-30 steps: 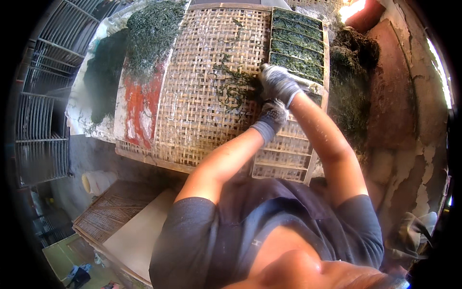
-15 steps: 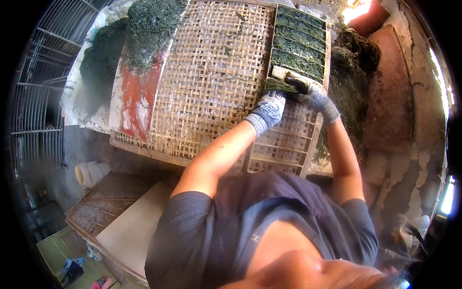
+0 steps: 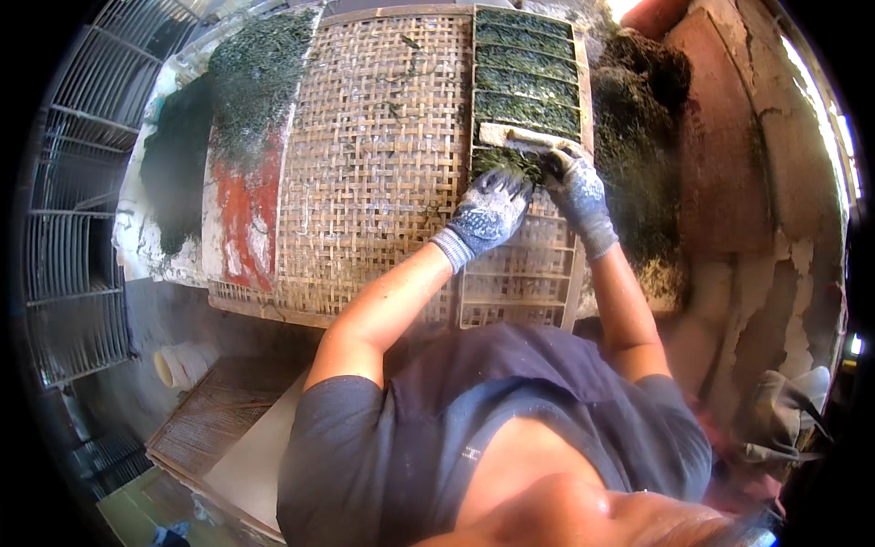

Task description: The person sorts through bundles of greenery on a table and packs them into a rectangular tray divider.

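The nearer right hand [image 3: 579, 189] grips the right end of a pale bar [image 3: 516, 137] set crosswise over the slatted frame [image 3: 584, 91], just beyond the left hand [image 3: 490, 210], whose fingers meet green strands [image 3: 512, 164], pinching or spread I cannot tell.

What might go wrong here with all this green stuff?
Loose green strands by the left hand might spill over the edge of the slatted frame onto the woven mat, where a few scraps lie. The pale bar at the right hand could slip and disturb the filled row just above it.
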`<state>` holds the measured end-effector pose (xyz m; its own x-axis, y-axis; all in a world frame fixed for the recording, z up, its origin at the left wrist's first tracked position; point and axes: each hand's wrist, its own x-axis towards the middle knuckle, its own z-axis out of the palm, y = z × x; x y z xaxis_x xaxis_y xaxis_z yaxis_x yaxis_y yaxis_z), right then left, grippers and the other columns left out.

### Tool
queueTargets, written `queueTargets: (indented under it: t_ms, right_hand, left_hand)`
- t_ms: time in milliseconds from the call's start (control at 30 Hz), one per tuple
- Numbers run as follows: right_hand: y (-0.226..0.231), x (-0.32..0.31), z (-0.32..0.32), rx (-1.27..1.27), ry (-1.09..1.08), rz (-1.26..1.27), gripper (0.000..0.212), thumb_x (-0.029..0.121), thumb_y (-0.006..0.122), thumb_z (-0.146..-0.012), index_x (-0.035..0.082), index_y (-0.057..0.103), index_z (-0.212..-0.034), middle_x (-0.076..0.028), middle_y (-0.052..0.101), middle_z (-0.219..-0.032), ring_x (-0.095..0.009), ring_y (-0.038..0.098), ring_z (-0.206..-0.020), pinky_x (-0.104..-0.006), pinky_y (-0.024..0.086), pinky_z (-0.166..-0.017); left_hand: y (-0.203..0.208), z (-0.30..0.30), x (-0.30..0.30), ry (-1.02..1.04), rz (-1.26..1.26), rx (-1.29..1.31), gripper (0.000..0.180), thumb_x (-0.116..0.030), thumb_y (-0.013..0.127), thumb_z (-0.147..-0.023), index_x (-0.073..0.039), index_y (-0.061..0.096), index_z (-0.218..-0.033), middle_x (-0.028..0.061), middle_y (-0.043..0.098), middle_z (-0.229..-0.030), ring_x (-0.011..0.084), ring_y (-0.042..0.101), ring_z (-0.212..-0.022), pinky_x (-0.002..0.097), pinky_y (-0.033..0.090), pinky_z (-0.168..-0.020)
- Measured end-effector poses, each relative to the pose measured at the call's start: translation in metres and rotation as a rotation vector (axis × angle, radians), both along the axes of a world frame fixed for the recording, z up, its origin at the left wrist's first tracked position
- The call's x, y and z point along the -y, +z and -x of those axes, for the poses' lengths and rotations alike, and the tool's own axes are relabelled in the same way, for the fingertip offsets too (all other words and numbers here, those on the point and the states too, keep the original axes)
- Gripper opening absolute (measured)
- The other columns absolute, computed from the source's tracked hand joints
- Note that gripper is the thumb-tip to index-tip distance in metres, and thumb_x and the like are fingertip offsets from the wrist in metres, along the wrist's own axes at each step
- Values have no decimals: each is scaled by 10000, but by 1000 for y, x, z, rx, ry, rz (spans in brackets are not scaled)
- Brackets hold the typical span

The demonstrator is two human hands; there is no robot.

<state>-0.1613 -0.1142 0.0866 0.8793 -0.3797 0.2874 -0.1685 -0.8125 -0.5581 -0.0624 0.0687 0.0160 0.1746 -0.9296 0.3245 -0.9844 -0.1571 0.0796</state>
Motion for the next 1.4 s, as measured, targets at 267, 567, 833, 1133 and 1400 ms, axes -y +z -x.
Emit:
queueTargets:
  t_ms: [267,567,833,1133,1400]
  right_hand:
    - [-38,33,41,-228,190,-96,598,148,713,-890,91,585,-1471,-145,633,-1458,-338,613,-1332,-437,487,-1146]
    - [-23,16,-8,-105,148,-787,400,61,696,-984,41,677,-1384,-51,742,-1303,-160,683,-1149,-332,555,-996]
    - [-23,-1,-46,333,5,29,347,197,768,-924,67,739,-1244,-211,728,-1127,-345,709,-1057,-438,548,-967]
    - [-42,7,-25,199,35,285,225,141,762,-852,120,762,-1076,-129,682,-937,-381,666,-915,-495,528,-828]
    - [-49,25,-7,-2,134,50,432,6,707,-767,52,713,-1196,-177,709,-1179,-395,657,-1120,-475,513,-1027]
  left_hand:
    - [-8,-32,-9,76,-60,-85,529,-189,511,-1014,2,522,-1507,210,526,-1571,362,469,-1486,488,275,-1299]
    - [-25,-13,-10,175,-219,27,557,-175,447,-986,33,524,-1497,242,486,-1592,382,426,-1500,507,202,-1315]
    - [3,6,-35,153,70,9,584,-196,564,-935,3,544,-1483,239,571,-1496,382,509,-1431,532,272,-1286]
    - [14,8,-19,136,297,-177,699,-280,613,-986,-21,413,-1604,210,414,-1644,404,354,-1542,527,242,-1293]
    - [-37,1,20,261,21,-115,931,-495,578,-1004,-51,148,-1700,284,326,-1673,449,253,-1581,536,169,-1307]
